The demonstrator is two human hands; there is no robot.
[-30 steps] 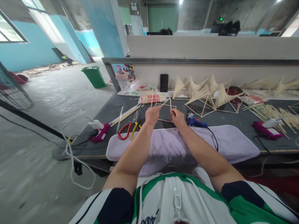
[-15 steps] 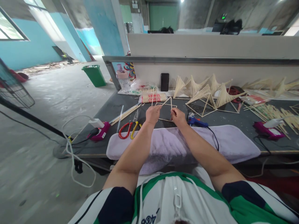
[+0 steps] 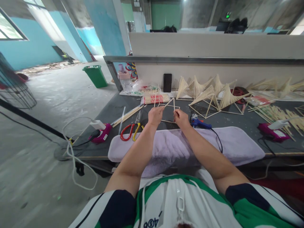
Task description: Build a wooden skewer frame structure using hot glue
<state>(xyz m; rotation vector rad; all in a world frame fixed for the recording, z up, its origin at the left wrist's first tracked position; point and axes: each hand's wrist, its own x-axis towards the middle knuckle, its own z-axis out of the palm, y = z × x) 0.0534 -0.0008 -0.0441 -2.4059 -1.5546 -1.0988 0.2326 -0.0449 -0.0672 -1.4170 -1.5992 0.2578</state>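
Note:
Between my hands stands a small frame of thin wooden sticks [image 3: 174, 103], its sticks meeting in a point at the top. My left hand [image 3: 155, 115] is closed on sticks at the frame's left side; two of them rise upright above the fingers. Pinched in my right hand [image 3: 180, 117] is the frame's right-hand stick. The lower part of the frame is partly hidden by both hands. Just right of my right hand lies a blue glue gun [image 3: 200, 123]. To the left rest scissors [image 3: 131, 130] with one red and one yellow handle.
Finished-looking stick structures [image 3: 223, 99] stand at the back right. A packet of sticks [image 3: 156, 99], a black phone [image 3: 167, 83] and a bottle [image 3: 125, 80] are behind my hands. Purple power strips [image 3: 104, 133] flank a lilac towel [image 3: 228, 142] along the front edge. Loose sticks [image 3: 275, 118] lie at right.
Both hands keep their hold on the stick frame almost unmoved. The whole view has shifted very slightly; at the far left the wire fan cage looks turned a little.

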